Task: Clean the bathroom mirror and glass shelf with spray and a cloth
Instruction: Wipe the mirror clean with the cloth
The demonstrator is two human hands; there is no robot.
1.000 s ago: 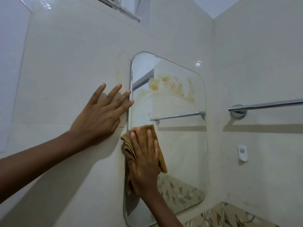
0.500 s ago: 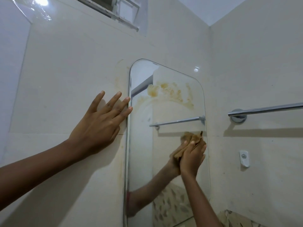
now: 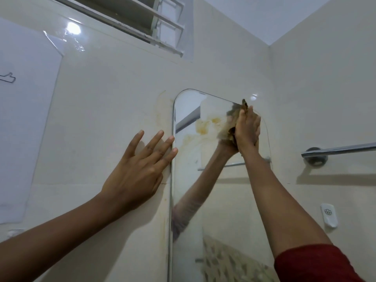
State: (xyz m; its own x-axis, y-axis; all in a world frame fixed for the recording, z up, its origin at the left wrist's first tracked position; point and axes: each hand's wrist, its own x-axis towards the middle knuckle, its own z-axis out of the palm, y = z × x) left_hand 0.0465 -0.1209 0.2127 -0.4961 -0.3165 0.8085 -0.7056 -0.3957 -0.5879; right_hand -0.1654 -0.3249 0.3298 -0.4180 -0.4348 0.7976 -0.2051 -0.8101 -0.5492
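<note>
- Nearest, the left hand [image 3: 134, 176] lies flat on the wall, fingers [image 3: 156, 142] splayed, tips touching the mirror [image 3: 213, 200] edge.
- Beyond, the right hand [image 3: 247, 132] is clamped on the brown cloth [image 3: 232, 119] — bunched under the fingers, beside yellow smears [image 3: 203, 127].
- Soft and light, the cloth likely wipes best wadded in the palm — the glass looks slick and fragile.

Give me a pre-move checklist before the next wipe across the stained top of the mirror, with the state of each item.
1. Cloth gripped in right hand: ok.
2. Cloth pressed on the mirror glass: ok.
3. Left hand braced flat on the wall beside the mirror edge: ok.
4. Yellow stain gone from upper glass: not ok, patches remain left of the cloth.
5. Glass wet with spray: cannot tell.
6. Towel bar clear of the wiping arm: ok.
</note>
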